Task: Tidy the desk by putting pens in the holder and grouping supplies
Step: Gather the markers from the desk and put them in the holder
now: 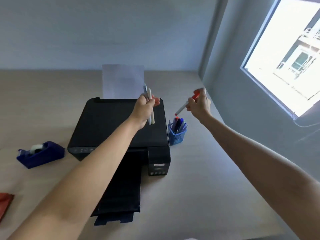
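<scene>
A blue mesh pen holder point(177, 135) stands on the desk just right of the printer, with several blue pens and a red-tipped one inside. My right hand point(199, 105) hovers above and slightly right of it, shut on a red-capped white marker point(186, 104) whose tip slants down-left towards the holder. Over the printer lid, my left hand point(143, 110) grips two pale pens point(150, 108) held nearly upright, one bluish and one cream. Something red point(157, 101) peeks out just behind that hand.
A black printer point(110, 125) with paper point(123, 81) in its rear feed and an extended front tray point(121, 193) fills the desk's middle. A blue tape dispenser point(40, 154) sits at left, a red object point(5, 203) at the left edge. A wall and window point(284, 58) close off the right.
</scene>
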